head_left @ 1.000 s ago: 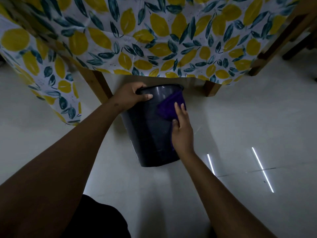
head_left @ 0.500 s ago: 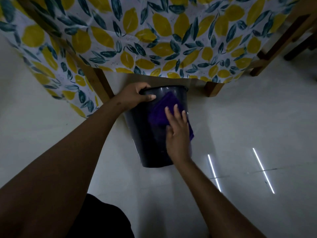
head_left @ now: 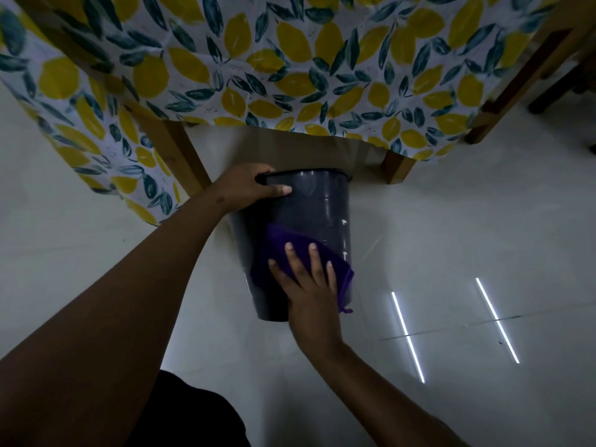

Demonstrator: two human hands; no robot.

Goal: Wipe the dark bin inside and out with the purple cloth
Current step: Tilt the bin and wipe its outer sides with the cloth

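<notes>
While left hand grips bin, right hand presses cloth.

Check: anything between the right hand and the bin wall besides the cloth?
Nothing visible. The right hand lies flat on the purple cloth, pressing it against the lower outside wall of the dark bin. The left hand grips the rim, clear of the wiping path.

dark bin tilted on floor | purple cloth on its side

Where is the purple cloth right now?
In the head view, the purple cloth lies flat against the lower outside wall of the dark bin, pressed under the right hand.
</notes>
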